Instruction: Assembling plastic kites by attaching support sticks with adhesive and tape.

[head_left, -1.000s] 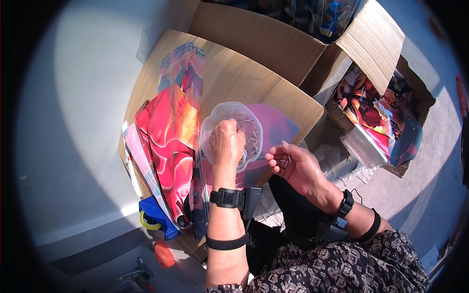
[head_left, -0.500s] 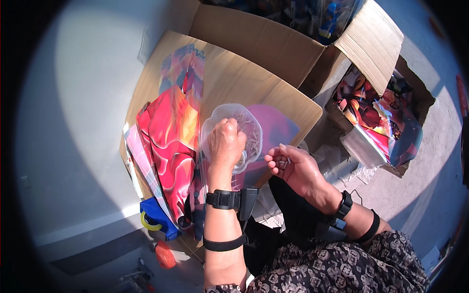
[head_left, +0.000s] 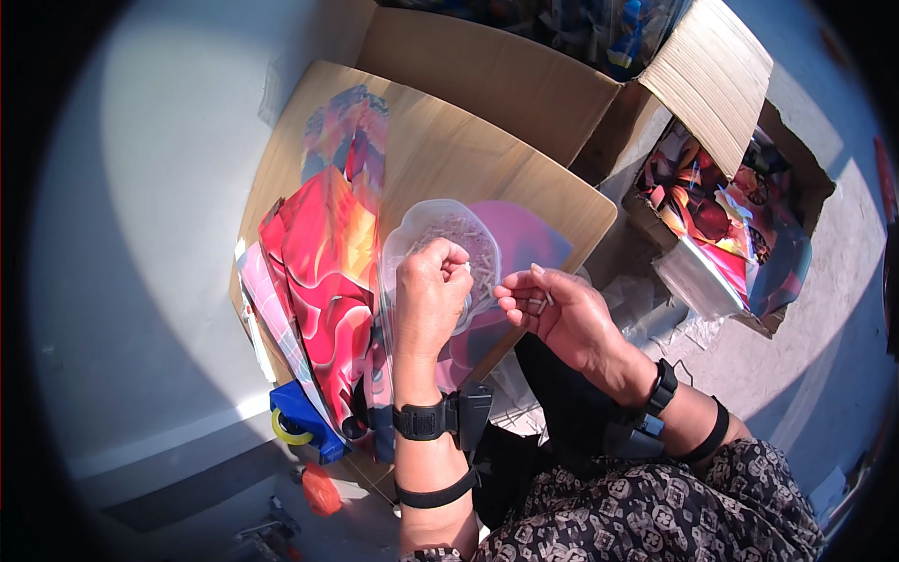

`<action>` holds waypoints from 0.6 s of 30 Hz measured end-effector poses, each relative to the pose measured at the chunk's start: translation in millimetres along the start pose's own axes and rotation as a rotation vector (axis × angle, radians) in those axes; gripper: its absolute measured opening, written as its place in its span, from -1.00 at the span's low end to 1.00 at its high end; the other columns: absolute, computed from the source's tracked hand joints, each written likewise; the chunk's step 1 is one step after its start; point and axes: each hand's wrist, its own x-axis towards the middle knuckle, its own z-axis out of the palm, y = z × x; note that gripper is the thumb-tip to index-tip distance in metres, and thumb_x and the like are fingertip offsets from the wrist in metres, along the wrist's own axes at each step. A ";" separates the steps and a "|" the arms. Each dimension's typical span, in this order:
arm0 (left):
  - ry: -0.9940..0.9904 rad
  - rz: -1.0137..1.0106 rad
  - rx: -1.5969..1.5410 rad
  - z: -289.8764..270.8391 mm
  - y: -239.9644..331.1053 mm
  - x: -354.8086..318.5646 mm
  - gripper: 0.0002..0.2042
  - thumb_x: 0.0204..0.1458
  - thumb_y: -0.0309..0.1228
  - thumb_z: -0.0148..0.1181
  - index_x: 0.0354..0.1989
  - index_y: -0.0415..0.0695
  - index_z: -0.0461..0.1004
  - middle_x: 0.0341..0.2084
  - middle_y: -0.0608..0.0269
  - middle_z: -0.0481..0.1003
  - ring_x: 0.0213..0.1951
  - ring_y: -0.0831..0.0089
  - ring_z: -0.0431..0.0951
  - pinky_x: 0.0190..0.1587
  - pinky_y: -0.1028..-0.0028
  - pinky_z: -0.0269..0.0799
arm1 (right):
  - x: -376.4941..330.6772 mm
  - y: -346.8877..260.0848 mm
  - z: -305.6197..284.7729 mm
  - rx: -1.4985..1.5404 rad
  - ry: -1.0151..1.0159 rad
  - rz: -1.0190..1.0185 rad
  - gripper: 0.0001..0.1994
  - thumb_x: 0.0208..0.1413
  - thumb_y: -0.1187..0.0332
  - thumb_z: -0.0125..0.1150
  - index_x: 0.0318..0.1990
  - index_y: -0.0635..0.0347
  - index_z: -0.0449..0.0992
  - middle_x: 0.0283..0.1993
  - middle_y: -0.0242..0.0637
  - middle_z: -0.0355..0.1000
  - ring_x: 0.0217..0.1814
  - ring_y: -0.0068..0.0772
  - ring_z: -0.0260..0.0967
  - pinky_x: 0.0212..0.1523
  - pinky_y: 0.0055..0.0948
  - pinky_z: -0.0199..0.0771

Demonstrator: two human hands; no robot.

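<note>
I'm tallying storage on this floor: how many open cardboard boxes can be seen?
2. One cardboard box lies at the top centre, beyond the brown board. The other sits at the right, holding colourful printed packets. More may lie outside the picture's dark rim.

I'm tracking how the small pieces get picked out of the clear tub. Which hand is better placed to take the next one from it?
Probably the left hand: it sits right over the clear plastic tub of small pale pieces. The right hand is beside the tub, fingertips already pinching something small.
</note>
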 end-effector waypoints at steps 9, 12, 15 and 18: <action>-0.002 0.142 -0.039 7.4 12.5 6.8 -0.95 -0.12 -0.63 0.15 -0.45 -0.33 0.46 -0.55 0.05 0.47 -0.50 0.28 0.53 -0.43 0.43 0.41 | -2.6 -2.5 2.5 0.080 0.007 0.002 -0.67 0.28 0.24 -0.10 -0.14 0.41 0.42 -0.16 -0.11 0.46 -0.12 -0.34 0.45 -0.06 -0.42 0.47; 0.112 0.175 0.227 15.9 -6.9 25.8 -0.94 -0.15 -0.61 0.16 -0.47 -0.33 0.45 -0.48 -0.03 0.46 -0.39 0.04 0.50 -0.31 0.24 0.42 | -3.7 0.0 -0.9 0.027 0.039 0.005 -0.67 0.28 0.24 -0.11 -0.14 0.39 0.42 -0.18 -0.14 0.46 -0.16 -0.38 0.44 -0.11 -0.45 0.46; 0.134 0.185 0.434 22.8 -18.5 33.6 -0.92 -0.17 -0.60 0.15 -0.46 -0.32 0.46 -0.43 -0.02 0.45 -0.31 0.00 0.49 -0.24 0.15 0.40 | -5.1 1.8 -2.8 0.013 0.050 0.015 -0.67 0.29 0.23 -0.11 -0.15 0.38 0.43 -0.20 -0.17 0.46 -0.20 -0.42 0.43 -0.15 -0.48 0.46; 0.106 0.215 0.470 30.7 -21.5 38.8 -0.92 -0.19 -0.60 0.16 -0.47 -0.32 0.45 -0.47 -0.02 0.44 -0.30 -0.01 0.48 -0.24 0.13 0.40 | -3.7 1.0 -7.4 0.016 0.061 0.014 -0.67 0.29 0.22 -0.11 -0.15 0.38 0.42 -0.21 -0.19 0.46 -0.22 -0.44 0.42 -0.17 -0.49 0.46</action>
